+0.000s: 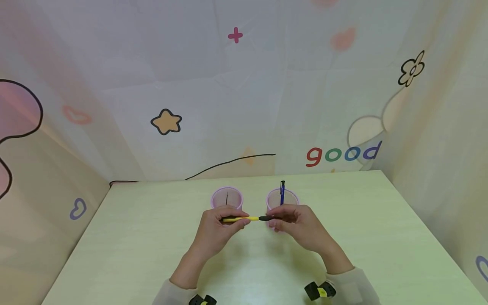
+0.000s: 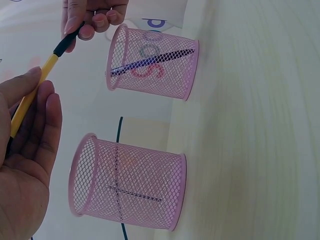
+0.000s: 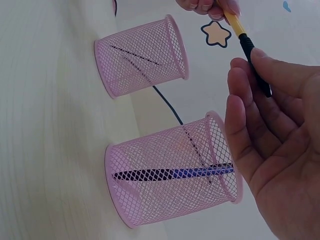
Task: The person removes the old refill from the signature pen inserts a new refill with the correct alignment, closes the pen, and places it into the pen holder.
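Nearest: see pale sleeves [image 1: 354, 288] with black-and-yellow wrist gadgets [image 1: 320, 291] at the cuffs. Gripping the yellow-and-black pen [image 1: 254, 219] by its yellow barrel in the left hand [image 1: 215, 231], between thumb and fingers. Pinching a black end of the same pen in the right hand [image 1: 303, 224], thumb against fingers. Held crosswise between both hands, roughly level in the head view, up off the table [image 1: 362, 220].

Just beyond: see left cup [image 2: 150, 210], pink mesh, upright on the table. Can make out a thin dark line [image 3: 135, 55] at that cup, can't tell what kind of object. To the right, a little apart: see right cup [image 3: 160, 207], also pink mesh and upright. Note blue pen [image 1: 282, 192] standing in right cup, leaning a bit, reaching above the rim.

Farther: see pale greenish tabletop running back to a printed curtain [image 1: 267, 106]. Spot an orange star [image 1: 166, 122], a red plus [image 1: 235, 35], coloured word "good" [image 1: 340, 155] and, higher right, a flower outline [image 1: 411, 69]
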Action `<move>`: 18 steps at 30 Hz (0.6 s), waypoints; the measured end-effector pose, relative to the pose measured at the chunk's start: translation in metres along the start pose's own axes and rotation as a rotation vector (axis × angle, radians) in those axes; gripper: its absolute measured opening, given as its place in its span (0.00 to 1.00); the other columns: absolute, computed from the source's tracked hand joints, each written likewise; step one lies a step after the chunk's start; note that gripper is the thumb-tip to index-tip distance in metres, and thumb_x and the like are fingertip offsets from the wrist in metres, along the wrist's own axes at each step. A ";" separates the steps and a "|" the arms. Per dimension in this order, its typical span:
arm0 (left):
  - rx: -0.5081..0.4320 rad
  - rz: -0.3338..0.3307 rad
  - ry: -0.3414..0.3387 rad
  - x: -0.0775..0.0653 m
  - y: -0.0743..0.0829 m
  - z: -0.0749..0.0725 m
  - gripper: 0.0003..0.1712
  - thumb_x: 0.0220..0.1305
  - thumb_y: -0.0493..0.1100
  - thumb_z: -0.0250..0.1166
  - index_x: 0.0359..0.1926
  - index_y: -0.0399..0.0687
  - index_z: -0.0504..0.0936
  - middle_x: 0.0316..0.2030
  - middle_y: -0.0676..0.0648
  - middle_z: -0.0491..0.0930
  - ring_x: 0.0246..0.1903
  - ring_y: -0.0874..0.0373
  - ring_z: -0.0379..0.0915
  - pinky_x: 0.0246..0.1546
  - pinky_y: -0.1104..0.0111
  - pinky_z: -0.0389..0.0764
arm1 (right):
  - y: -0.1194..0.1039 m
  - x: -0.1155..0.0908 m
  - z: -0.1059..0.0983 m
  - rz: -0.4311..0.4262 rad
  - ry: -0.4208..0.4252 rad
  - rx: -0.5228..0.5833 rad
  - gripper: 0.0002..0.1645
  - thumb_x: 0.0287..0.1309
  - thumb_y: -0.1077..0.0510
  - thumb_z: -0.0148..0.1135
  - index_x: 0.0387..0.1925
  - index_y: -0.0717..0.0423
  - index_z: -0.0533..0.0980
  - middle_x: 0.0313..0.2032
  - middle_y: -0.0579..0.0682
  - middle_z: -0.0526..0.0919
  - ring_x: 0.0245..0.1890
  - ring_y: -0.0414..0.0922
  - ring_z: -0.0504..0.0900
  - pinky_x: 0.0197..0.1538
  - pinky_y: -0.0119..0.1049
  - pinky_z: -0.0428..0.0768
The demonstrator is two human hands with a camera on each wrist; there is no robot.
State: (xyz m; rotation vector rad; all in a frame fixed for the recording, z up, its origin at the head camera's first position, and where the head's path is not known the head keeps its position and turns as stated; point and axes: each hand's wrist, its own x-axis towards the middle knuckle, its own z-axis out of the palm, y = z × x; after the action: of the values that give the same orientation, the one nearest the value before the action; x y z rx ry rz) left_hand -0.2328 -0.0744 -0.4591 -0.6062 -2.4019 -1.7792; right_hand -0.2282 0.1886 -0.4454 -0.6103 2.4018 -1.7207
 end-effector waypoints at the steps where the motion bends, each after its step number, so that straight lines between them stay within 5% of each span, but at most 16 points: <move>1: 0.000 0.002 0.000 0.000 0.000 0.000 0.05 0.61 0.45 0.77 0.38 0.59 0.93 0.39 0.55 0.89 0.38 0.62 0.85 0.38 0.70 0.87 | 0.000 0.000 0.000 0.001 0.002 -0.007 0.13 0.66 0.57 0.70 0.49 0.57 0.85 0.42 0.59 0.89 0.37 0.43 0.87 0.46 0.40 0.89; 11: 0.000 0.013 -0.004 0.001 0.000 0.000 0.05 0.61 0.44 0.77 0.39 0.57 0.93 0.38 0.54 0.89 0.37 0.62 0.85 0.38 0.71 0.87 | 0.004 0.001 -0.001 -0.020 -0.002 0.026 0.13 0.73 0.57 0.62 0.49 0.62 0.83 0.41 0.61 0.89 0.38 0.45 0.88 0.45 0.34 0.88; 18: -0.029 0.034 -0.013 0.000 0.002 -0.001 0.05 0.62 0.44 0.76 0.40 0.52 0.93 0.38 0.50 0.90 0.34 0.62 0.86 0.37 0.72 0.86 | 0.003 0.001 -0.001 0.007 -0.015 0.010 0.15 0.74 0.54 0.60 0.50 0.61 0.83 0.37 0.59 0.88 0.35 0.45 0.86 0.44 0.39 0.88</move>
State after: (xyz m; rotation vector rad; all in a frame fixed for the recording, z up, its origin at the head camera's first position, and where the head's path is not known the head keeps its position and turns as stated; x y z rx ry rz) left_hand -0.2328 -0.0748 -0.4570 -0.6593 -2.3633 -1.8055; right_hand -0.2308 0.1901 -0.4480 -0.6097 2.3813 -1.7182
